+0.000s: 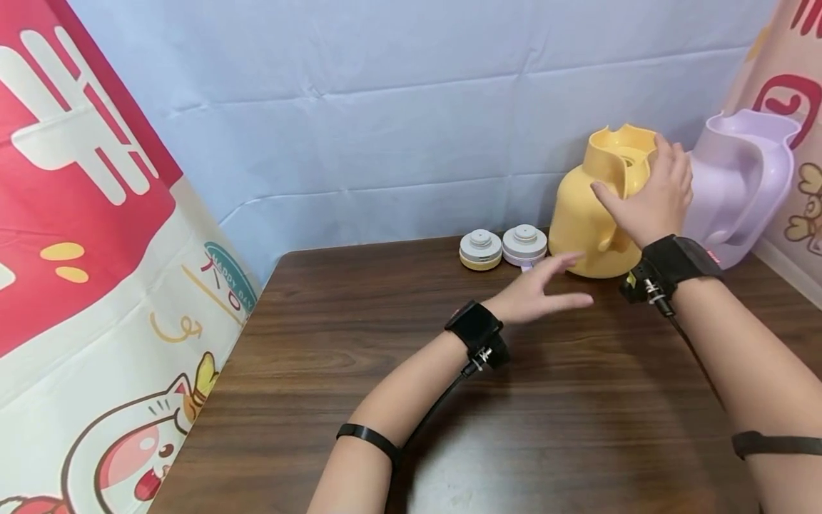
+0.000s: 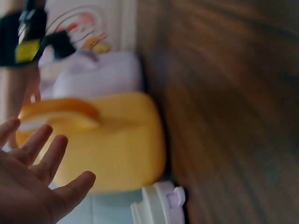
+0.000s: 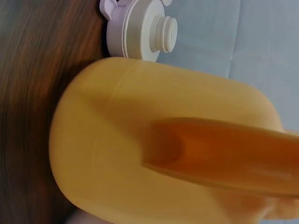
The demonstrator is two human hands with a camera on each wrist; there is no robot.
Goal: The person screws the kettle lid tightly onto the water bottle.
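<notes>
A yellow jug (image 1: 578,214) with an open top stands upright at the back right of the table. My right hand (image 1: 655,196) is at its upper right, beside the handle (image 3: 233,156), thumb and fingers spread apart. Whether the fingertips touch the jug I cannot tell. In front of the jug, low over the table, my left hand (image 1: 536,293) has its fingers extended and holds nothing. In the left wrist view that hand is apart from the jug's body (image 2: 126,154). The right wrist view is filled mostly by the yellow body, with the handle toward the camera.
A lilac jug (image 1: 732,185) stands to the right, partly behind my right hand. Left of the yellow jug are two round lids, one white and yellow (image 1: 480,251), one white and lilac (image 1: 524,246). A pale blue cloth (image 1: 385,143) hangs behind the wooden table (image 1: 334,357).
</notes>
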